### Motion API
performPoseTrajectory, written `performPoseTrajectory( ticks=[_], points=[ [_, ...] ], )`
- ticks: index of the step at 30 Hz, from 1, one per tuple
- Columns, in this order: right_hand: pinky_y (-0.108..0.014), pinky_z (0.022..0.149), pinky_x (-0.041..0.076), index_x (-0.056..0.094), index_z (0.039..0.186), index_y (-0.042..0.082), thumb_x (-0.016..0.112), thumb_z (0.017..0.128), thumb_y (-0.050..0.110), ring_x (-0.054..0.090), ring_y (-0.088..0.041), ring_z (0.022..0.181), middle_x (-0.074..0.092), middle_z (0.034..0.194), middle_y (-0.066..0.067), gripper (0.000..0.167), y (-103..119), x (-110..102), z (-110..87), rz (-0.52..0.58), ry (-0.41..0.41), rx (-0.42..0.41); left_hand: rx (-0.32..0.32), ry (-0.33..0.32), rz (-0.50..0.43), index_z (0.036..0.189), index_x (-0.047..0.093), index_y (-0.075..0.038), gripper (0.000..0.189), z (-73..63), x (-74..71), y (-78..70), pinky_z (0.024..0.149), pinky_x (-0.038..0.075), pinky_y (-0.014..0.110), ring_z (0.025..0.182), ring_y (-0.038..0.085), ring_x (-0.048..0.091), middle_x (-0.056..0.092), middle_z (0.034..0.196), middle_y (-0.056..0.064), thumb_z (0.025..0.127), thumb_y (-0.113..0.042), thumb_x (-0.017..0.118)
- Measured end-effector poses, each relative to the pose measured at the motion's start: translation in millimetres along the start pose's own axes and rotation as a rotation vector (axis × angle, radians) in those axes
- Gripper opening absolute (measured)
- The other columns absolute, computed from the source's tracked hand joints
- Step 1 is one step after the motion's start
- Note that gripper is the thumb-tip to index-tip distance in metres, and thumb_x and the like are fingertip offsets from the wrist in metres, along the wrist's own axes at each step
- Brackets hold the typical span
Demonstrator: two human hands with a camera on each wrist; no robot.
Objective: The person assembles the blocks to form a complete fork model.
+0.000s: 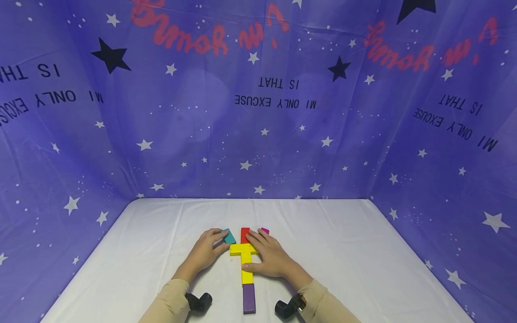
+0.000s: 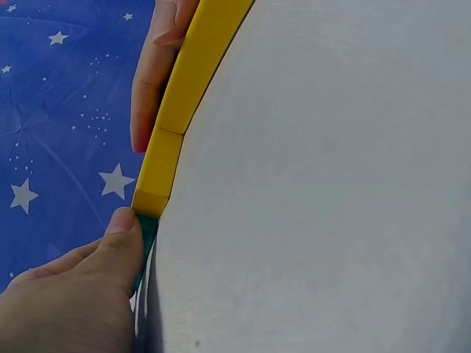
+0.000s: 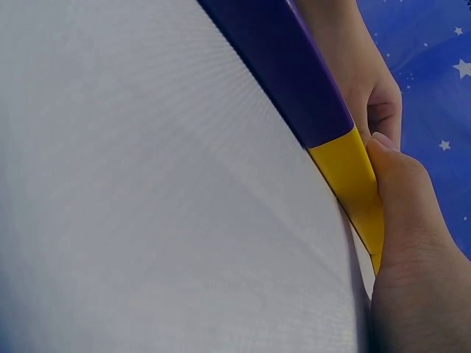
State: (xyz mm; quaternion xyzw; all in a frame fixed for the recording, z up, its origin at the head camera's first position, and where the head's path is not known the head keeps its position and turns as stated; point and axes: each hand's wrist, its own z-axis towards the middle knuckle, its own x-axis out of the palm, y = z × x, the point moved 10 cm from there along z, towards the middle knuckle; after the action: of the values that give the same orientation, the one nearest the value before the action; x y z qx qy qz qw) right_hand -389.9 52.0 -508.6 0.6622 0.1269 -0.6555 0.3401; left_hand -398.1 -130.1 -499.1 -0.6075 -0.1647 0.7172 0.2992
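My left hand (image 1: 207,249) pinches a teal block (image 1: 229,237), fingers at its far side and thumb at its near edge. In the left wrist view, the teal block (image 2: 149,229) meets the end of the yellow bar. My right hand (image 1: 273,258) lies over the blocks with fingers stretched out. Its fingertips touch a red block (image 1: 244,235) and the thumb rests on an upright yellow block (image 1: 247,277). A yellow crossbar (image 1: 238,250) tops that block, its right end partly under the hand. Beyond the right fingers, a magenta block (image 1: 265,230) is mostly hidden.
A purple block (image 1: 249,298) continues the line toward me below the yellow one. White cloth (image 1: 343,251) covers the table. Purple starry fabric (image 1: 258,148) hangs at the back and both sides. A black wrist mount (image 1: 199,302) is on each forearm.
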Motion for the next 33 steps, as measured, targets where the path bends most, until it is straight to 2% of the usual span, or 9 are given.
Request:
performPoseTrajectory(
  ticks=[6, 17, 33],
  points=[
    [-0.056, 0.123, 0.022, 0.022, 0.159, 0.029, 0.043, 0.084, 0.082, 0.013, -0.023, 0.155, 0.017, 0.167, 0.008, 0.094, -0.4, 0.6, 0.1, -0.005, 0.001, 0.0, -0.005, 0.002, -0.015, 0.14, 0.059, -0.02, 0.051, -0.4, 0.2, -1.5, 0.115, 0.036, 0.058, 0.139, 0.036, 0.044, 0.053, 0.144, 0.013, 0.092, -0.034, 0.07],
    [-0.057, 0.122, 0.021, 0.022, 0.159, 0.029, 0.044, 0.084, 0.081, 0.014, -0.024, 0.155, 0.018, 0.167, 0.008, 0.094, -1.2, 1.1, -0.3, 0.005, 0.002, 0.004, -0.005, -0.011, 0.015, 0.14, 0.058, -0.02, 0.051, -1.5, -0.2, -3.2, 0.114, 0.037, 0.058, 0.137, 0.036, 0.045, 0.053, 0.143, 0.013, 0.092, -0.035, 0.069],
    [-0.057, 0.122, 0.022, 0.021, 0.159, 0.029, 0.041, 0.083, 0.084, 0.014, -0.025, 0.155, 0.018, 0.167, 0.007, 0.095, -2.4, 2.4, 0.5, -0.005, -0.006, -0.004, 0.028, -0.041, 0.034, 0.138, 0.06, -0.02, 0.049, -4.1, -3.2, -7.7, 0.112, 0.038, 0.059, 0.136, 0.036, 0.047, 0.056, 0.14, 0.013, 0.092, -0.033, 0.07]
  ],
)
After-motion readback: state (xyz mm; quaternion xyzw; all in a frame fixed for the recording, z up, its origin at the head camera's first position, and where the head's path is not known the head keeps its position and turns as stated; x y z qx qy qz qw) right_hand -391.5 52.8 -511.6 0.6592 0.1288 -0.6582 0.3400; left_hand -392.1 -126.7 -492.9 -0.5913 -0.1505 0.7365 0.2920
